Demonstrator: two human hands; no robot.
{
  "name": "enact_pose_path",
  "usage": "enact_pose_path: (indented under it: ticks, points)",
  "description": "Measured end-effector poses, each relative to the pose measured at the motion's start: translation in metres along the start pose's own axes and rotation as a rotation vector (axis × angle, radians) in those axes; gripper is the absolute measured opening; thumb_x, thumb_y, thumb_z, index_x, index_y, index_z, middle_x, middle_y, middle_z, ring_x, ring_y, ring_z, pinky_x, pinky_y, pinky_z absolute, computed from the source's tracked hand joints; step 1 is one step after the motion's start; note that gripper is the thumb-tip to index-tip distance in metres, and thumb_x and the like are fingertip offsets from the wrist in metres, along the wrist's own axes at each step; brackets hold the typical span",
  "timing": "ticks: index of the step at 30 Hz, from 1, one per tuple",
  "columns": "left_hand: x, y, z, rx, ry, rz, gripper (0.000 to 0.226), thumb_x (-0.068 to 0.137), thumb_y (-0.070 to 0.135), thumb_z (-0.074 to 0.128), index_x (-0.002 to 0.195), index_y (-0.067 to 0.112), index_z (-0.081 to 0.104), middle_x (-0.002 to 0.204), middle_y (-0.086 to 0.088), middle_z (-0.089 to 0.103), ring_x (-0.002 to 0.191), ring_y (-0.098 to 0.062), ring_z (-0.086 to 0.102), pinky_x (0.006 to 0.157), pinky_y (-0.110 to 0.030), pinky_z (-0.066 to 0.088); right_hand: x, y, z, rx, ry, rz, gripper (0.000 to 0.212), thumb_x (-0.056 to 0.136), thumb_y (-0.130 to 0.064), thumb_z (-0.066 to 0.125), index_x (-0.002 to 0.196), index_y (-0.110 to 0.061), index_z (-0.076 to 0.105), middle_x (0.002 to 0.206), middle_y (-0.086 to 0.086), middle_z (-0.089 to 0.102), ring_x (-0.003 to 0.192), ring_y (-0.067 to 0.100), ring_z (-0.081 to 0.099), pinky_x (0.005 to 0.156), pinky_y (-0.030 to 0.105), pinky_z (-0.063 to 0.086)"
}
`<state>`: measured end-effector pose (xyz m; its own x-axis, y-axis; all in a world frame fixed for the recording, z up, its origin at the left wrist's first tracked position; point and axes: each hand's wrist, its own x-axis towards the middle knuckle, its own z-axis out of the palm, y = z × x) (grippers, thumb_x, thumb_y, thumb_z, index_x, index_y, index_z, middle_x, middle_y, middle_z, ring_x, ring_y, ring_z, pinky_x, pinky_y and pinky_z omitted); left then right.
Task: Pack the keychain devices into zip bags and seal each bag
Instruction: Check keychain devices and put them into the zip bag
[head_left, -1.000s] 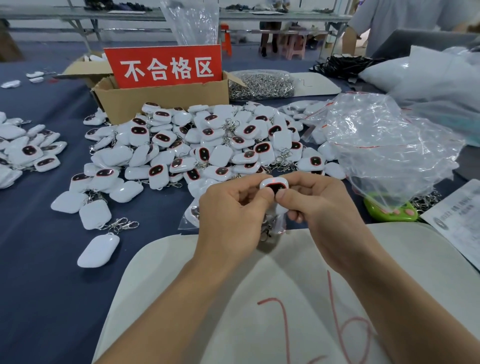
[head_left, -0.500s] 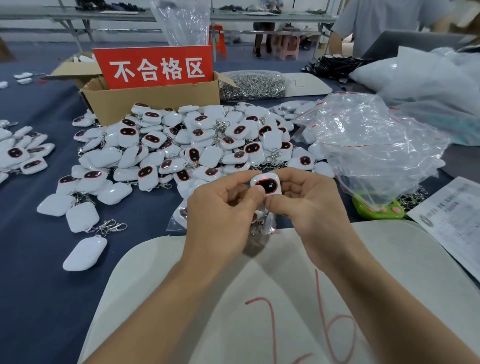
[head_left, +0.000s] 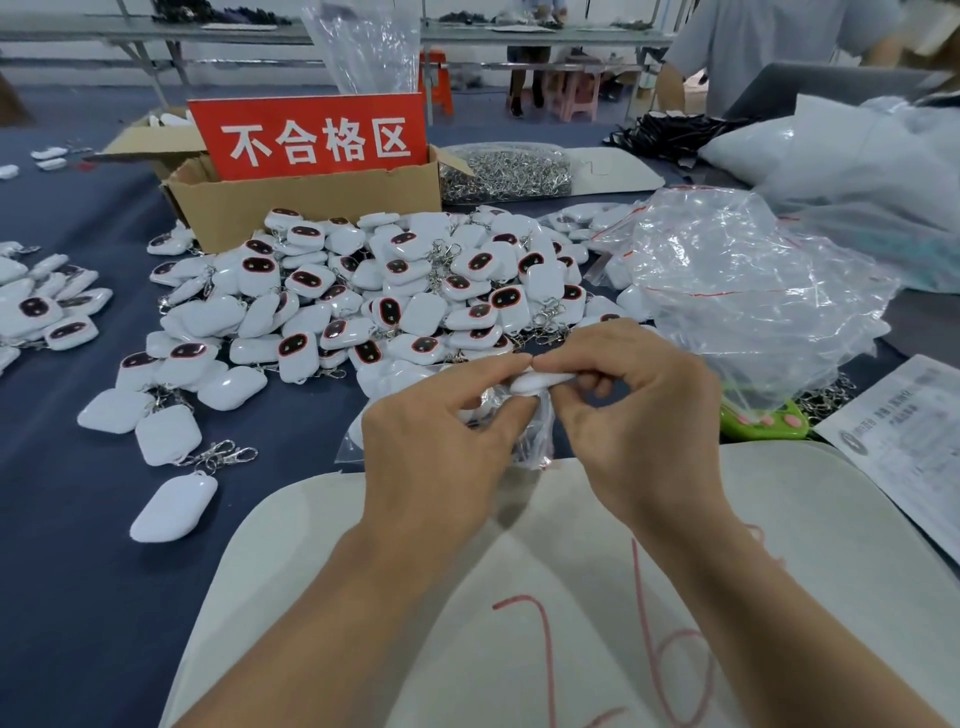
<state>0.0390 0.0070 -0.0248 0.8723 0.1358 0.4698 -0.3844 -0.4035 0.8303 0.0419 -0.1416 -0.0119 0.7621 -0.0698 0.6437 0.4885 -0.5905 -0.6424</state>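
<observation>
- One keychain device (head_left: 535, 383): lying edge-on between both grips, zip bag (head_left: 537, 439) hanging just beneath.
- Grips, left hand (head_left: 441, 431) and right hand (head_left: 639, 415): both pinching the device.
- Risk: device possibly snagging on the bag mouth and slipping out sideways.

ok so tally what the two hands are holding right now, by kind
keychain device: 1
zip bag: 1
total: 2, held between the left hand and right hand

blue table (head_left: 72, 597), keychain devices (head_left: 374, 301), cardboard box (head_left: 306, 208)
</observation>
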Motion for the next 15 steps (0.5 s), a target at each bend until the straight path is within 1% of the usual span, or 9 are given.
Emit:
enact_pose_path:
  ticks: [2,4,6,8,10,12,13,14,15]
  points:
    - [0.002,0.000,0.000,-0.019,-0.008,-0.034,0.042,0.078,0.028,0.079,0.111,0.053,0.069,0.092,0.034,0.073,0.087,0.009,0.070,0.081,-0.006,0.048,0.000,-0.001,0.000,0.000,-0.008,0.012,0.037,0.074,0.009,0.078,0.090,-0.025,0.081,0.083,-0.018,0.066,0.072,0.014,0.059,0.066,0.014,0.046]
    - [0.004,-0.002,0.001,-0.080,-0.021,-0.076,0.030,0.083,0.026,0.080,0.104,0.047,0.075,0.085,0.027,0.075,0.082,0.003,0.072,0.078,-0.012,0.053,0.000,-0.004,0.001,-0.023,-0.028,0.024,0.041,0.076,0.008,0.077,0.099,-0.026,0.080,0.085,-0.020,0.065,0.076,0.012,0.059,0.071,0.015,0.048]
    - [0.008,-0.003,0.000,-0.228,-0.027,-0.179,0.020,0.085,0.024,0.080,0.096,0.042,0.080,0.081,0.016,0.078,0.078,-0.005,0.075,0.075,-0.019,0.058,-0.002,-0.006,0.001,-0.050,-0.046,0.020,0.047,0.078,0.008,0.075,0.112,-0.023,0.080,0.102,-0.018,0.070,0.092,0.002,0.064,0.088,0.015,0.051]
    - [0.012,-0.001,-0.002,-0.377,-0.018,-0.276,0.016,0.085,0.024,0.080,0.087,0.040,0.082,0.078,0.006,0.079,0.071,-0.012,0.075,0.067,-0.024,0.060,-0.002,-0.007,-0.001,-0.085,-0.081,-0.021,0.051,0.078,0.005,0.079,0.121,-0.023,0.077,0.118,-0.017,0.071,0.114,-0.001,0.063,0.103,0.020,0.049]
    - [0.015,0.002,-0.004,-0.491,-0.001,-0.352,0.021,0.088,0.015,0.078,0.081,0.034,0.083,0.074,-0.002,0.078,0.062,-0.016,0.072,0.061,-0.023,0.058,-0.001,-0.007,-0.001,-0.107,-0.118,-0.053,0.053,0.079,0.001,0.083,0.125,-0.024,0.075,0.122,-0.023,0.066,0.120,-0.001,0.061,0.106,0.022,0.047]
    - [0.017,0.003,-0.004,-0.568,0.017,-0.406,0.022,0.094,0.012,0.073,0.081,0.026,0.083,0.071,-0.006,0.076,0.057,-0.016,0.068,0.056,-0.023,0.056,-0.001,-0.006,0.001,-0.087,-0.128,-0.047,0.046,0.083,-0.005,0.082,0.124,-0.026,0.075,0.118,-0.030,0.065,0.114,-0.007,0.060,0.102,0.017,0.047]
    - [0.016,0.003,-0.005,-0.581,0.029,-0.413,0.022,0.097,0.015,0.069,0.082,0.023,0.083,0.069,-0.007,0.075,0.055,-0.016,0.066,0.054,-0.024,0.055,-0.001,-0.005,0.001,-0.061,-0.113,-0.021,0.039,0.086,-0.010,0.080,0.120,-0.029,0.077,0.110,-0.033,0.068,0.104,-0.010,0.061,0.095,0.012,0.047]
    - [0.015,0.003,-0.005,-0.523,0.050,-0.390,0.022,0.099,0.021,0.067,0.082,0.023,0.081,0.065,-0.004,0.073,0.053,-0.014,0.063,0.053,-0.025,0.053,0.000,-0.004,0.001,-0.029,-0.086,0.022,0.029,0.089,-0.014,0.077,0.113,-0.030,0.080,0.095,-0.031,0.071,0.091,-0.010,0.062,0.086,0.008,0.046]
    - [0.013,0.000,-0.004,-0.356,0.064,-0.328,0.024,0.098,0.031,0.065,0.080,0.025,0.078,0.062,0.001,0.070,0.053,-0.011,0.061,0.055,-0.025,0.050,0.001,-0.002,0.000,-0.002,-0.057,0.074,0.021,0.092,-0.017,0.073,0.106,-0.030,0.081,0.081,-0.024,0.072,0.077,-0.006,0.061,0.075,0.006,0.045]
